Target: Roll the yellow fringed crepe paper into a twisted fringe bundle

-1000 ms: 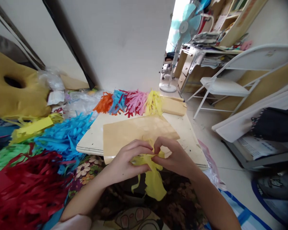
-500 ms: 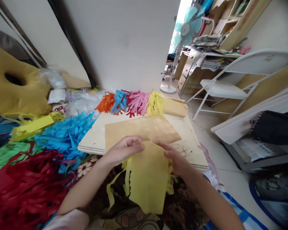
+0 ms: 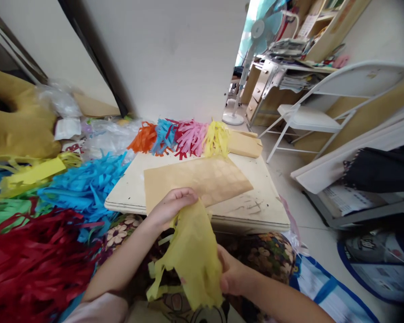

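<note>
A yellow fringed sheet (image 3: 197,255), thin like paper or cloth, hangs over my lap with cut strips trailing at its lower left. My left hand (image 3: 177,204) pinches its top edge, fingers curled. Lower down, my right hand (image 3: 234,271) grips its right edge, the fingers partly hidden behind it. Just beyond lies a tan paper sheet (image 3: 202,179) on the low pale board (image 3: 265,197). A row of orange, blue, pink and yellow fringe (image 3: 191,138) runs along the board's far side, attached to or lying over a tan paper piece (image 3: 245,143).
Red fringe strips (image 3: 43,264), blue fringe strips (image 3: 84,188) and a yellow fringed piece (image 3: 33,175) are heaped at left beside a mustard cushion (image 3: 23,121). A white folding chair (image 3: 316,116) and a standing fan (image 3: 258,31) are at back right.
My right hand has moved down from the sheet's upper right to its lower right edge. The yellow sheet has turned and crumpled, while my left hand keeps its top.
</note>
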The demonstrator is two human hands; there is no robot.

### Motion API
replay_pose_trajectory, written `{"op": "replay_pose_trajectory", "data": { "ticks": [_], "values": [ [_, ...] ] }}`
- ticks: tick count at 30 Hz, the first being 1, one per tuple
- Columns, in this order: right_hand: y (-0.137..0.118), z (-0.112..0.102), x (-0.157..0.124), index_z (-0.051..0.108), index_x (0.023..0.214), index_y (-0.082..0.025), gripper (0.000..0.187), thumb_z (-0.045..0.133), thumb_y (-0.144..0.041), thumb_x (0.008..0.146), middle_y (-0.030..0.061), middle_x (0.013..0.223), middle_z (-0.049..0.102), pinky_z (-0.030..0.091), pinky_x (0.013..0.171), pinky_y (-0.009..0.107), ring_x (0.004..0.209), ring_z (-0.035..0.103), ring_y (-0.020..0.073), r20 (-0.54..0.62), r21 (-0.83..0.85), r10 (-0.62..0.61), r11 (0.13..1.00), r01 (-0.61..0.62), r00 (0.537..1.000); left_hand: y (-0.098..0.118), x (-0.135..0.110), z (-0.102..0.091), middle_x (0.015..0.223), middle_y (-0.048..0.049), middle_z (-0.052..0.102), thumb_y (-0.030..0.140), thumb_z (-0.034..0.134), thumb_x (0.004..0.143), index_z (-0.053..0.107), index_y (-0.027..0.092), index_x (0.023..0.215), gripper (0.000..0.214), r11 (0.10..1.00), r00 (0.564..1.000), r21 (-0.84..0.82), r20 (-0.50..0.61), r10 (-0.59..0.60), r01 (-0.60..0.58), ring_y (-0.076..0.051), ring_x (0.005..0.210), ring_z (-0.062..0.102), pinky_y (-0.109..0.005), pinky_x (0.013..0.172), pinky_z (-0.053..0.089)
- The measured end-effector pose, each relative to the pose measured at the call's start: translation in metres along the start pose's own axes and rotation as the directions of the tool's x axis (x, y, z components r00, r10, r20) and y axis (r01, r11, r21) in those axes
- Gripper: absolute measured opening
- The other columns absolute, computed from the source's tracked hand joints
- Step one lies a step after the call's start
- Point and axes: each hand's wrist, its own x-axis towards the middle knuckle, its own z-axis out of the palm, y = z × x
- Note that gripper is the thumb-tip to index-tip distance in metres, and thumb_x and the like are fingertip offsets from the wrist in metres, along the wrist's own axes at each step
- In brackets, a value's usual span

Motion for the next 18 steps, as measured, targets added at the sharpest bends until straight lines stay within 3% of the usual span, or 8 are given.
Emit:
{"op": "replay_pose_trajectory", "data": {
  "ticks": [3, 5, 9, 13, 18],
  "values": [
    [0.007, 0.004, 0.002, 0.057, 0.075, -0.01, 0.043, 0.075, -0.035, 0.044, -0.0005, 0.062, 0.056, 0.04, 0.048, 0.01, 0.051, 0.049, 0.004, 0.072, -0.064, 0.058, 0.997, -0.053, 0.996, 0.0, 0.001, -0.002, 0.046, 0.0026, 0.055, 0.025, 0.066, 0.056, 0.054, 0.012, 0.059, 0.019, 0.999, 1.0, -0.016, -0.011, -0.028, 0.028, -0.006, 0.038, 0.049, -0.014, 0.037, 0.036],
    [0.011, 0.001, 0.003, 0.056, 0.069, -0.01, 0.037, 0.075, -0.031, 0.046, -0.0025, 0.058, 0.053, 0.038, 0.047, 0.01, 0.049, 0.046, 0.0027, 0.02, -0.12, 0.039, 0.992, -0.036, 0.999, 0.001, 0.0, -0.004, 0.046, 0.0012, 0.056, 0.023, 0.067, 0.054, 0.055, 0.011, 0.058, 0.018, 0.997, 0.999, -0.051, -0.012, -0.05, 0.049, -0.008, 0.038, 0.051, -0.014, 0.037, 0.037],
    [-0.002, -0.006, -0.001, 0.054, 0.077, -0.011, 0.038, 0.071, -0.032, 0.051, -0.0016, 0.068, 0.051, 0.038, 0.05, 0.013, 0.055, 0.045, 0.0042, -0.117, -0.327, 0.052, 0.941, -0.089, 0.992, -0.002, -0.003, -0.011, 0.051, -0.0004, 0.059, 0.017, 0.065, 0.054, 0.057, 0.01, 0.06, 0.013, 0.981, 0.997, -0.189, -0.053, -0.061, 0.05, -0.009, 0.042, 0.054, -0.016, 0.042, 0.042],
    [-0.043, -0.002, -0.007, 0.053, 0.071, -0.011, 0.022, 0.062, -0.029, 0.061, -0.0032, 0.062, 0.048, 0.036, 0.048, 0.014, 0.052, 0.042, 0.0041, -0.234, -0.599, -0.001, 0.788, -0.143, 0.972, -0.009, -0.007, -0.019, 0.053, 0.0006, 0.06, 0.01, 0.058, 0.059, 0.058, 0.013, 0.065, 0.007, 0.928, 0.987, -0.372, -0.145, -0.075, 0.016, -0.01, 0.048, 0.056, -0.018, 0.049, 0.045],
    [-0.085, 0.009, -0.005, 0.052, 0.07, -0.014, 0.006, 0.049, -0.015, 0.065, -0.0038, 0.063, 0.051, 0.039, 0.053, 0.015, 0.056, 0.047, 0.0058, -0.247, -0.797, -0.044, 0.578, -0.177, 0.968, -0.007, -0.01, -0.028, 0.055, -0.0012, 0.062, 0.009, 0.053, 0.063, 0.059, 0.012, 0.067, 0.007, 0.912, 0.987, -0.407, -0.122, -0.105, 0.047, -0.013, 0.05, 0.058, -0.021, 0.051, 0.047]
  ]
}}
